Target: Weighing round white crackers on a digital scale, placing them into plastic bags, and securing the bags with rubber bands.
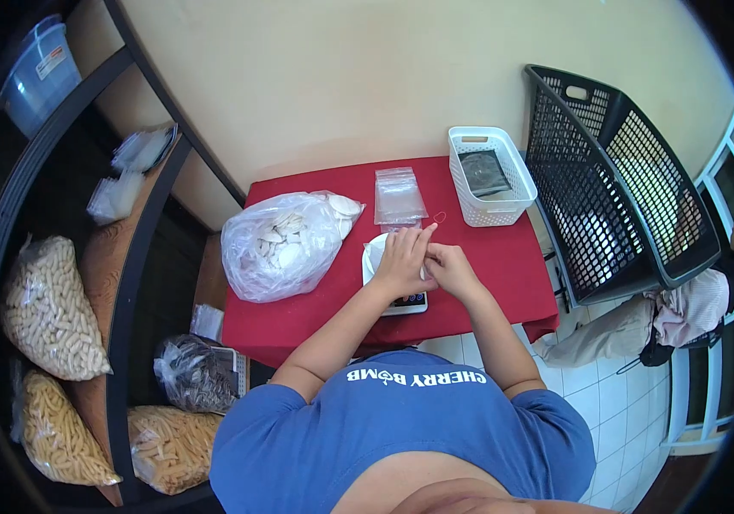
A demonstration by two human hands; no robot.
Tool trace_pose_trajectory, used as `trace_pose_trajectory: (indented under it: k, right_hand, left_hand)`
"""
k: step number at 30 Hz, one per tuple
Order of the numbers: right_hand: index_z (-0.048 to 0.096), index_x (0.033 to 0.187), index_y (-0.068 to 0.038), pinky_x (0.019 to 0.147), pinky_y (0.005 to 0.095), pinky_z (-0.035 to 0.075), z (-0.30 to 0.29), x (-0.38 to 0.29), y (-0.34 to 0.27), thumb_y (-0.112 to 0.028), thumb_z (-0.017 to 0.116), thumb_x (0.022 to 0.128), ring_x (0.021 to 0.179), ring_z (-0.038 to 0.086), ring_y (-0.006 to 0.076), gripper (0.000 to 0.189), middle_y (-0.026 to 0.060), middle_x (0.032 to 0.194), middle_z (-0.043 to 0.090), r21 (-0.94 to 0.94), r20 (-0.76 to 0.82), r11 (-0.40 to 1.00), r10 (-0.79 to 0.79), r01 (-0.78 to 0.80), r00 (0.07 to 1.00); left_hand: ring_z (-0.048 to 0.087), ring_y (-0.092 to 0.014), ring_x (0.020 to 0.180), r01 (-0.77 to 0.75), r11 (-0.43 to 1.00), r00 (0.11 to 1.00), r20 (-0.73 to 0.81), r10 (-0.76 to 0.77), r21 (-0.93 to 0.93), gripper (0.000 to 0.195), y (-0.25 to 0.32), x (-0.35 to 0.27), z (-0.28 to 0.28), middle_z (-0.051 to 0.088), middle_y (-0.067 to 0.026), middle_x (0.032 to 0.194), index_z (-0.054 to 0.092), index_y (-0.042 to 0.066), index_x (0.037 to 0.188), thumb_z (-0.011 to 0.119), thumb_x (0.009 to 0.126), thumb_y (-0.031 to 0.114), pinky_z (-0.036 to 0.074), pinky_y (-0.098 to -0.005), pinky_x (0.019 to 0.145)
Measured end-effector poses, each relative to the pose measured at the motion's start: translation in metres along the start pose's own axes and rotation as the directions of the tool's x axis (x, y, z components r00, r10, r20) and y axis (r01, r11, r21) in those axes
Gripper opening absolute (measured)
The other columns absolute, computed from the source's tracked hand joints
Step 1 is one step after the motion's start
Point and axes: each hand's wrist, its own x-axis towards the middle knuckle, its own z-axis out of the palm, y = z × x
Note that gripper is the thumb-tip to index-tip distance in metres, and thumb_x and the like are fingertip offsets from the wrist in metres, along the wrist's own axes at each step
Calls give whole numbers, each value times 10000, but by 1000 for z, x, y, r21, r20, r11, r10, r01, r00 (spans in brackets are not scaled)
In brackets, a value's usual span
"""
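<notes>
My left hand (402, 262) reaches over a white digital scale (396, 311), its fingers stretched out across a small pale packet (376, 252) and its thumb on the near side. My right hand (454, 271) meets it from the right, with curled fingertips at the packet's edge. The hands hide most of the packet and the scale's platform, so the contents are unclear. To the left sits a large, open clear plastic bag (258, 270) of white flat disc-like pieces. Flat clear zip bags (400, 196) lie just beyond the scale, with a red rubber band (439, 218) beside them.
A red cloth (495, 299) covers the table. At its back right stands a white plastic basket (502, 213) with a dark packet inside. Beyond is a large black perforated basket (598, 160). On the left, a shelf (94, 283) carries bagged snacks (55, 311) and a blue tub (42, 77).
</notes>
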Motion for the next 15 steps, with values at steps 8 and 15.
trace_pose_trajectory:
  k: [8,15]
  right_hand:
    - [681,1067,-84,942,415,388,3,4,7,0,561,839,1111,449,319,271,119,1144,538,-328,213,920,-149,214,966]
    - [658,960,2,699,224,496,22,4,31,-10,647,857,868,592,109,104,66,1035,581,345,-220,909,-164,234,962]
  left_hand:
    - [465,-327,1013,209,975,970,-145,-196,78,1098,-8,-11,-2,466,-147,1078,321,23,1404,834,511,403,350,-434,827]
    - [392,-327,1154,371,909,911,-117,-396,-191,1176,-14,-8,-13,383,-194,1213,126,3,1463,844,603,360,327,-447,982]
